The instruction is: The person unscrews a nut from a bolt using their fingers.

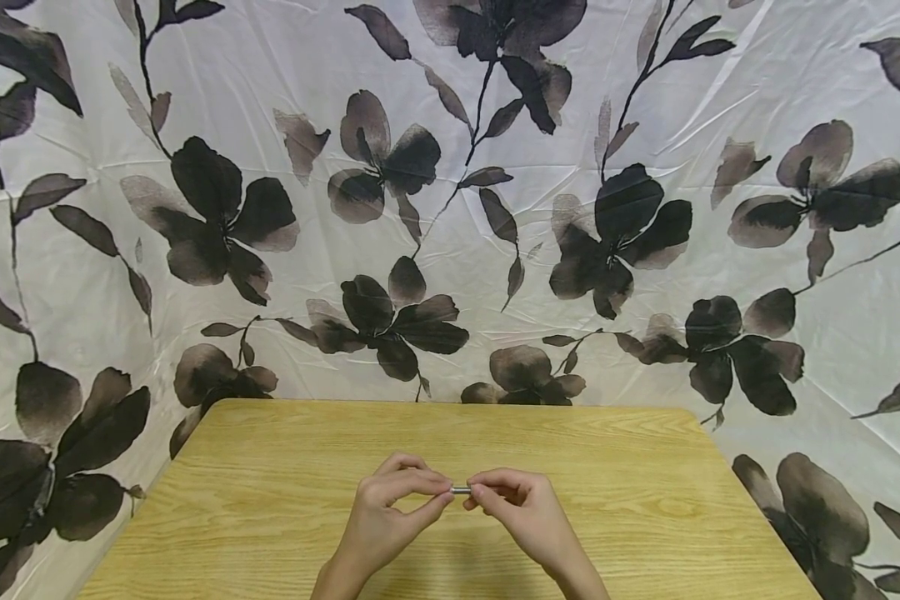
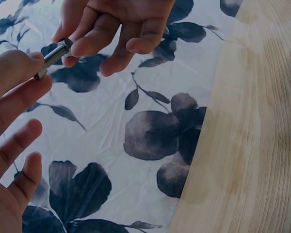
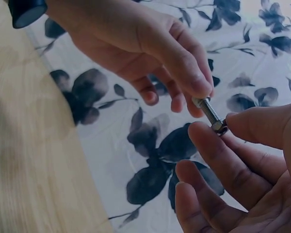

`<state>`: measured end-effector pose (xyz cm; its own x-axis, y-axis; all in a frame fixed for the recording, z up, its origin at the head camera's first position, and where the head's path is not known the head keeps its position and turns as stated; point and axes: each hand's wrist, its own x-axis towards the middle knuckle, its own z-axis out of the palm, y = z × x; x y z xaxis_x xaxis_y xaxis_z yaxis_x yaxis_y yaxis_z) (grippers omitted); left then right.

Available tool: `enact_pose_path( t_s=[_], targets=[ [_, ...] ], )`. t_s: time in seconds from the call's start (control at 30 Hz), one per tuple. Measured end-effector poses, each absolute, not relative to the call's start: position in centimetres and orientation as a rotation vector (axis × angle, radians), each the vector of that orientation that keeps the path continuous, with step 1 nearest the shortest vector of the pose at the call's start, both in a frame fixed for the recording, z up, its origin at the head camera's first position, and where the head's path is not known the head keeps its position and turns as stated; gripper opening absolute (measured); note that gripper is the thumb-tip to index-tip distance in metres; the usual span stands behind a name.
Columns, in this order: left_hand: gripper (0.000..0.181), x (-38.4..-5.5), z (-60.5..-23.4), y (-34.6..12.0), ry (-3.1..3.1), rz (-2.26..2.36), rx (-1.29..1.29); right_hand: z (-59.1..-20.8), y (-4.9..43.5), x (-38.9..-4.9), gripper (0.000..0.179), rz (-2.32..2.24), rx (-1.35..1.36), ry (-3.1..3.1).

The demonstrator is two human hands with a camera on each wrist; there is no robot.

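Observation:
A small silver metal bolt (image 1: 461, 490) with a threaded shank is held level between both hands above the table. My left hand (image 1: 390, 504) pinches its left end between thumb and forefinger. At the other end, the thumb and fingers of my right hand (image 1: 525, 510) grip a hexagonal piece. In the right wrist view the threads of the bolt (image 3: 211, 112) show between a wider piece at the left hand's fingertips and the hexagonal piece. Whether each end is head or nut I cannot tell. The left hand's other fingers (image 2: 22, 141) are spread loosely.
A wood-grain table (image 1: 630, 475) lies below the hands. Behind it and at both sides hangs a pale cloth (image 1: 495, 275) printed with dark flowers. A dark round wrist-worn piece (image 3: 28, 13) shows on the left wrist.

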<state>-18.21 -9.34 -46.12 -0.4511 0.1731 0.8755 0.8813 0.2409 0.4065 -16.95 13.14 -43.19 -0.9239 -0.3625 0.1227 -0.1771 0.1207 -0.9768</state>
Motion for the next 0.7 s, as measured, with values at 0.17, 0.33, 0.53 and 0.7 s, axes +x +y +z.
enact_pose_path(
  t_s=[0.17, 0.33, 0.53, 0.7],
  targets=[
    [0.03, -18.08, -46.02, -9.4, -1.814, -1.271, -0.957, -43.16, 13.15, -16.96, 0.026, -1.932, -0.573, 2.23],
    [0.026, -17.86, -45.85, -9.43, -1.846, -1.293, -0.933, -43.22, 13.18, -16.98, 0.025, -1.949, -0.598, 2.224],
    [0.023, -17.69, -45.86, -9.48, -1.885, -1.308, -0.903, -43.26, 13.16, -16.98, 0.024, -1.937, -0.622, 2.254],
    [0.023, -17.67, -46.03, -9.59, -1.898, -1.318, -0.889, -43.28, 13.11, -16.92, 0.021, -1.929, -0.629, 2.279]
  ],
)
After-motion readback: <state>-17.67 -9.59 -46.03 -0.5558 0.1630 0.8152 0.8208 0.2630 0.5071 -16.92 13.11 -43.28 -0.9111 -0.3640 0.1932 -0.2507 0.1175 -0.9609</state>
